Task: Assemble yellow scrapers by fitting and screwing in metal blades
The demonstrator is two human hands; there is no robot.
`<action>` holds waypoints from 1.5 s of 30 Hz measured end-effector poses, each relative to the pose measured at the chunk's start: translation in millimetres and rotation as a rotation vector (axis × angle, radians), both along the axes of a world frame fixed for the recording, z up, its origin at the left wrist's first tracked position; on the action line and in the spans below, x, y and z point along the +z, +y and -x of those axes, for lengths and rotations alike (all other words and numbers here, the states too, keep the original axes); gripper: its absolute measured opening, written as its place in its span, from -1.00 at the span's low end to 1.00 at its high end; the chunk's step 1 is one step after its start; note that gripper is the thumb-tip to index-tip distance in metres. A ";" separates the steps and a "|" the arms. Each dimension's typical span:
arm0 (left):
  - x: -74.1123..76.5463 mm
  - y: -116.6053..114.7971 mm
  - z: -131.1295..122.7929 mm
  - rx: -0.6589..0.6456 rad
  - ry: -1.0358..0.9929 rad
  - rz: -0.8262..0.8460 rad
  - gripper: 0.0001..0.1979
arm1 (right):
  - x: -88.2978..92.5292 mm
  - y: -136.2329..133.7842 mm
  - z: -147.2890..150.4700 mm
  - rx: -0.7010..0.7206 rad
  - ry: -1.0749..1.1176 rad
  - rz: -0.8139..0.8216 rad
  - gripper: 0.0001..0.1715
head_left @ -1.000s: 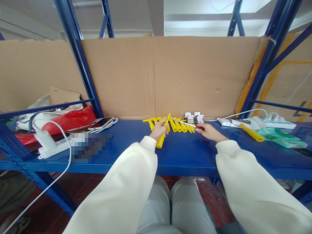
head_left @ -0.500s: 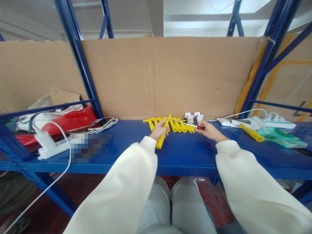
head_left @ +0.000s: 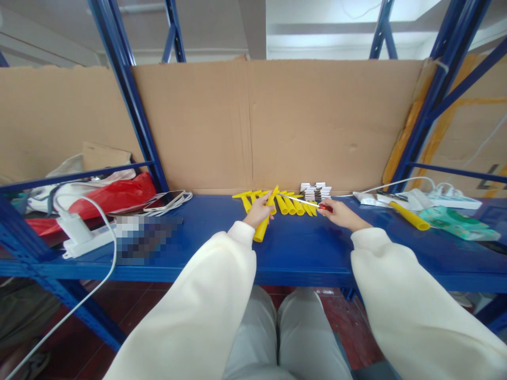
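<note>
Head view, nearest to farthest. Lowest in the frame are the person's grey-trousered knees (head_left: 285, 327), flanked by two cream sleeves (head_left: 206, 295) that reach forward over the front edge of a blue metal shelf (head_left: 304, 253). On that shelf the left hand (head_left: 258, 211) is closed round a yellow tapered tube (head_left: 261, 230) – the piece being worked on – which slants with its wide end toward the person and its narrow end up and away, lifted over the shelf near its middle. The right hand (head_left: 341, 214) pinches the red handle of a thin screwdriver (head_left: 301, 200); its metal shaft runs leftward and its tip meets the upper end of the held tube. Just behind both hands lies a row of like yellow tubes (head_left: 291, 205), side by side, and behind these a small stack of white-and-dark blocks (head_left: 316, 190) close to the back wall. To the left – well apart from the hands – are a white power strip (head_left: 85, 232) with its cable, a phone (head_left: 166, 200) and a red bag (head_left: 113, 194). To the right lie a single yellow tube (head_left: 410, 217), a green packet (head_left: 457, 223) and a second white power strip (head_left: 451, 200). A brown cardboard sheet (head_left: 277, 121) closes the rear of the bay, between blue steel uprights (head_left: 130, 105).
</note>
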State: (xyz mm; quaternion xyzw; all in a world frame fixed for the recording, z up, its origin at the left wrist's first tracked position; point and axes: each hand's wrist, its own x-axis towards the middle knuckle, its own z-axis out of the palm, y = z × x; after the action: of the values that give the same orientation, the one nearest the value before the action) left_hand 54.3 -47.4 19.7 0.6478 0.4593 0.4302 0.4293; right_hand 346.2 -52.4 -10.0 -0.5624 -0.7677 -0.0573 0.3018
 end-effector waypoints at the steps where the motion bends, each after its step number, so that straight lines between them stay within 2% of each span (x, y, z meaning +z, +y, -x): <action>1: -0.1 0.0 0.1 0.001 0.014 -0.005 -0.32 | 0.9 -0.6 1.0 -0.006 -0.009 0.014 -0.78; 14: -6.7 11.4 3.0 0.104 0.120 -0.100 -0.43 | 5.2 -5.1 7.7 -0.082 -0.043 0.128 -0.79; 25: -25.4 35.9 3.8 0.218 0.109 -0.031 -0.41 | 4.2 -4.8 5.6 -0.213 -0.177 0.196 -0.86; 29: -30.9 45.2 5.4 0.249 0.118 -0.110 -0.41 | 2.9 -4.7 4.9 -0.224 -0.187 0.236 -0.87; 32: -33.7 48.8 5.9 0.242 0.127 -0.126 -0.42 | 1.8 -5.0 4.6 -0.192 -0.177 0.276 -0.86; 39: -28.5 39.4 2.6 0.178 0.154 0.043 -0.40 | 1.9 -5.8 3.4 -0.180 -0.184 0.328 -0.88; 45: -26.2 36.2 3.0 0.170 0.195 0.014 -0.43 | 0.7 -5.8 4.1 -0.177 -0.148 0.330 -0.91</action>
State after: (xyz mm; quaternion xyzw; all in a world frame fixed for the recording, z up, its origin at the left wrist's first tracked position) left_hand 51.3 -11.1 -6.5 0.6424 0.5550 0.3968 0.3490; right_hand 342.2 -58.2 -9.2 -0.6636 -0.7344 0.0019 0.1420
